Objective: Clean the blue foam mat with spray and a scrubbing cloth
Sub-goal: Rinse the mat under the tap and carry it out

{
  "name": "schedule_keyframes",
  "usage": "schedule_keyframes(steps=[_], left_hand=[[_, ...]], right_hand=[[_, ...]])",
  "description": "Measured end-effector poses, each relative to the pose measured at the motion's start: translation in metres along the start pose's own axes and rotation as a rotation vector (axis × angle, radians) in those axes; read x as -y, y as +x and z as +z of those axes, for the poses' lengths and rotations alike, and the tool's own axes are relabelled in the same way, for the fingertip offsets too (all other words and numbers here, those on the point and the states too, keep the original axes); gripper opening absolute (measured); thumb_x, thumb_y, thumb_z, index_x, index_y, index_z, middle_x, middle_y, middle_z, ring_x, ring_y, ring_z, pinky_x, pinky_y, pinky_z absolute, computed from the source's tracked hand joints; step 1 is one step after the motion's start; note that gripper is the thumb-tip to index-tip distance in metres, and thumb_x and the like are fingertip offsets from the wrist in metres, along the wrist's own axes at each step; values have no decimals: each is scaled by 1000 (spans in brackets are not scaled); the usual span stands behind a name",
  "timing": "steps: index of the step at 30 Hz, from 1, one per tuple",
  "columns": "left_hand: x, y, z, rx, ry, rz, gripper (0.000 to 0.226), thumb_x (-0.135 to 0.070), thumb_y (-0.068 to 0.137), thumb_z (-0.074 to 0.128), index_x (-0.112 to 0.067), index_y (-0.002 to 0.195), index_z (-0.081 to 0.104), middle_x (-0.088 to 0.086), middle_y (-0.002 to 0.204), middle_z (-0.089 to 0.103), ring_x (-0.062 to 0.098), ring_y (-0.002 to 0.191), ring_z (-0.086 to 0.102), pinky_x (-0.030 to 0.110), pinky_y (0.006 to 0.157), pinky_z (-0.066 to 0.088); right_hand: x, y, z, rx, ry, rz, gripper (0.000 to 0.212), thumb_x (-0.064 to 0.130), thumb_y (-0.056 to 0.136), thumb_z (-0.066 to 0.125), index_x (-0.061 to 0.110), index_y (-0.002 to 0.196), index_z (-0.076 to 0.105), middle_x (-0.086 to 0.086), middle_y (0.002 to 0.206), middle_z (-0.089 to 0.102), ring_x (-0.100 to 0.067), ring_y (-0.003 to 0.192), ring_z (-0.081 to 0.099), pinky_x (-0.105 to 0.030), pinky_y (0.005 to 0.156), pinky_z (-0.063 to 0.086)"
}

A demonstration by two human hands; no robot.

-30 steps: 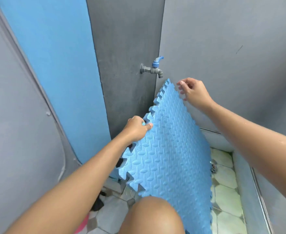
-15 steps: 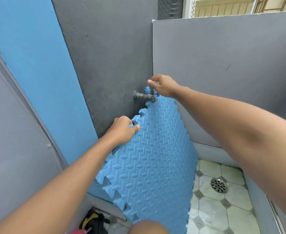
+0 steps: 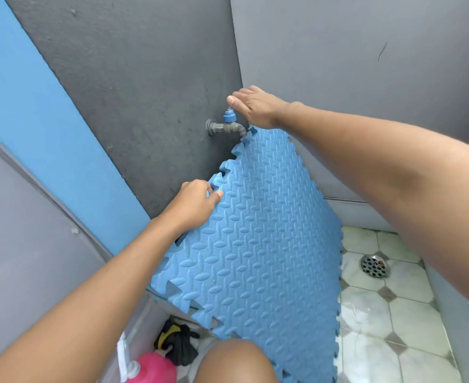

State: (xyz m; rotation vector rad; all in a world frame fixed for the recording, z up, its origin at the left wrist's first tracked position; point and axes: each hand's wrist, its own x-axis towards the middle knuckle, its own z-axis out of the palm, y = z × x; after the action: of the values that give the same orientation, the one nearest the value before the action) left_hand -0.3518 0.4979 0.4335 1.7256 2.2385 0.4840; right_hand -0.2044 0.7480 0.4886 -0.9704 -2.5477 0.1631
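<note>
The blue foam mat (image 3: 255, 244), with jigsaw edges and an embossed pattern, stands tilted on edge under the grey wall tap (image 3: 225, 128); its top corner sits just below the spout. My left hand (image 3: 197, 205) grips the mat's upper left edge. My right hand (image 3: 255, 106) is over the tap's blue handle (image 3: 230, 115), fingertips touching it. A pink bottle with a white spray head (image 3: 153, 369) stands at the bottom left. A dark cloth with yellow on it (image 3: 178, 344) lies on the floor beside it.
Grey walls close in the far and right sides; a blue panel (image 3: 48, 134) runs along the left. The wet tiled floor (image 3: 388, 327) has a round metal drain (image 3: 374, 266) at the right. My knee (image 3: 236, 363) is at the bottom, against the mat.
My right hand let go of the mat's top corner and moved onto the tap handle. My left hand kept its grip on the mat. The view shifted upward, then lower, showing the bottle and cloth.
</note>
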Motion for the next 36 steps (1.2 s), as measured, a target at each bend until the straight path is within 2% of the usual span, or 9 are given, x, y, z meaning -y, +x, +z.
schedule_keyframes(steps=[9, 13, 16, 18, 21, 24, 30, 33, 36], left_hand=[[6, 4, 1, -29, -26, 39, 39, -41, 102, 59, -6, 86, 68, 8, 69, 57, 25, 64, 51, 31, 58, 37], [6, 5, 2, -40, -35, 65, 45, -42, 104, 57, -6, 76, 64, 8, 63, 52, 22, 61, 47, 32, 57, 34], [4, 4, 4, -66, -95, 76, 53, -39, 108, 47, -11, 63, 39, -1, 54, 32, 18, 51, 27, 32, 53, 23], [5, 4, 7, -82, -159, 40, 55, -40, 109, 41, -3, 69, 52, -9, 47, 29, 15, 47, 27, 32, 53, 25], [4, 2, 14, -79, -208, -13, 61, -44, 111, 34, 1, 90, 70, -11, 37, 31, 13, 43, 33, 32, 54, 30], [5, 2, 17, -80, -228, -38, 66, -52, 110, 29, -7, 88, 72, -9, 33, 38, 18, 48, 43, 31, 56, 36], [9, 10, 16, -56, -316, -43, 67, -59, 108, 29, -14, 80, 72, -8, 39, 47, 10, 38, 49, 31, 63, 46], [11, 10, 16, -37, -293, -9, 62, -52, 109, 35, -10, 83, 73, -7, 34, 42, 8, 34, 44, 34, 66, 47], [13, 8, 20, -68, -172, 65, 61, -42, 108, 46, 11, 85, 66, -2, 47, 38, 10, 38, 31, 28, 53, 37]], right_hand=[[0, -11, 0, -119, 72, 77, 61, 66, 98, 32, 11, 78, 49, -4, 84, 50, -23, 83, 46, -41, 82, 43], [-1, -42, 40, -418, 330, 127, 46, 62, 96, 44, 28, 121, 61, 14, 124, 55, -12, 126, 44, -35, 107, 37], [-13, -85, 95, -702, 687, 509, 51, 48, 101, 45, 24, 146, 47, 8, 151, 43, -11, 144, 31, -34, 120, 24], [-13, -107, 138, -633, 790, 742, 54, 46, 102, 42, 20, 150, 43, 1, 156, 40, -15, 147, 28, -41, 122, 21], [19, -123, 179, -472, 849, 824, 59, 48, 103, 39, 19, 154, 37, -4, 163, 29, -19, 153, 17, -43, 125, 12], [78, -132, 174, -543, 903, 742, 55, 42, 104, 42, 17, 154, 37, -3, 164, 25, -15, 154, 11, -40, 126, 10], [191, -202, 152, -775, 1507, 277, 33, 9, 103, 49, 0, 133, 60, -8, 133, 65, -24, 131, 57, -45, 110, 45], [191, -213, 173, -751, 1210, 199, 33, 2, 100, 54, 0, 131, 62, -12, 140, 60, -22, 137, 51, -46, 115, 39], [164, -197, 194, -670, 775, 147, 43, 16, 98, 60, 10, 141, 56, -8, 154, 45, -20, 147, 34, -51, 120, 26]])
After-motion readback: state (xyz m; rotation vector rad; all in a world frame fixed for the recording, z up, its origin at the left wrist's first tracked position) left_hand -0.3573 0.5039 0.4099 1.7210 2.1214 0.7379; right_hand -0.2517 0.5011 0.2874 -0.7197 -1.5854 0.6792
